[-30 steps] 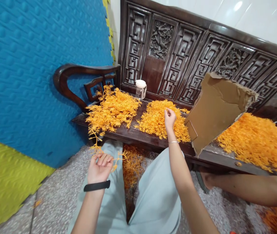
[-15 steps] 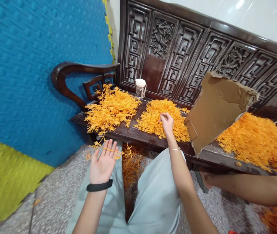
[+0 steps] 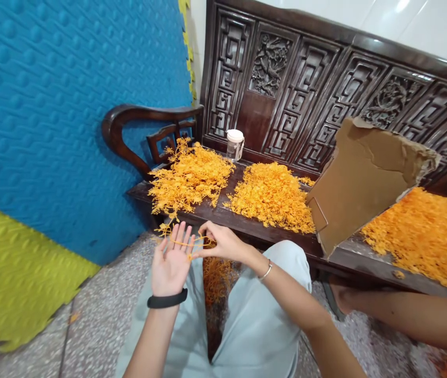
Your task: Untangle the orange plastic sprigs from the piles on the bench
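My left hand [image 3: 173, 260] is held palm up over my lap, fingers stretched out, with a thin orange plastic sprig [image 3: 184, 244] lying across the fingers. My right hand [image 3: 220, 243] pinches the right end of that sprig, its fingers closed on it. Just beyond them, on the dark wooden bench [image 3: 247, 226], lie a loose pile of branched orange sprigs [image 3: 190, 178] on the left and a denser heap of small orange pieces [image 3: 270, 195] in the middle.
A torn cardboard sheet [image 3: 359, 181] leans on the bench, with a large orange heap [image 3: 424, 231] to its right. A small white-lidded jar [image 3: 235, 145] stands by the carved backrest. More orange pieces [image 3: 215, 275] lie on the floor between my knees. Blue foam mat [image 3: 50, 105] at left. Another person's arm [image 3: 404, 315] at lower right.
My right hand left the middle heap on the bench and came down to my left palm, where it now pinches the sprig. The left hand stayed open, palm up.
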Demonstrator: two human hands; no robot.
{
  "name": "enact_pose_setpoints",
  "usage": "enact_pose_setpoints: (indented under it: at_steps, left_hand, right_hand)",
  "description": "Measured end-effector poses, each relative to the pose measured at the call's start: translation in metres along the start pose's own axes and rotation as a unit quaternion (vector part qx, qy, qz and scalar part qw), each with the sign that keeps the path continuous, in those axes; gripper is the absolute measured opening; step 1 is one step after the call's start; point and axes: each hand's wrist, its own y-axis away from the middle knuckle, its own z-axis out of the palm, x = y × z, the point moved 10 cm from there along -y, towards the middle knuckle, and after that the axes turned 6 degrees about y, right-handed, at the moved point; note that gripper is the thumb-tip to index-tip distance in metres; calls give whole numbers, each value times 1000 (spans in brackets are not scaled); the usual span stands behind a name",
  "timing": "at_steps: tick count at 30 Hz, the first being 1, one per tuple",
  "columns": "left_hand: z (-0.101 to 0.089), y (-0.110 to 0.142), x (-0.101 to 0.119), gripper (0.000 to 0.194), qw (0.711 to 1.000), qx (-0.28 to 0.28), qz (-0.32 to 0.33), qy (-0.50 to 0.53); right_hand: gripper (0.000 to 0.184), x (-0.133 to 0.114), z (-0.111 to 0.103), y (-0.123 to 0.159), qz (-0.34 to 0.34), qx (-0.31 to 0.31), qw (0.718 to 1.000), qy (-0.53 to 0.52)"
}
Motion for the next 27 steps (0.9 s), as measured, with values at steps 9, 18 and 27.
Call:
enact_pose_setpoints:
  at_steps: [9, 18, 27]
  left_hand:
    - [-11, -11, 7, 40, 999, -7, 23, -32]
    - [-35, -21, 9, 35, 994, 31, 34, -99]
    - [-29, -13, 5, 34, 993, 80, 29, -78]
  right_hand:
    - [33, -51, -3, 13, -173, 119, 946, 245]
    - [24, -91, 18, 41, -359, 119, 857, 350]
    - [24, -50, 39, 4, -200, 1, 908, 367]
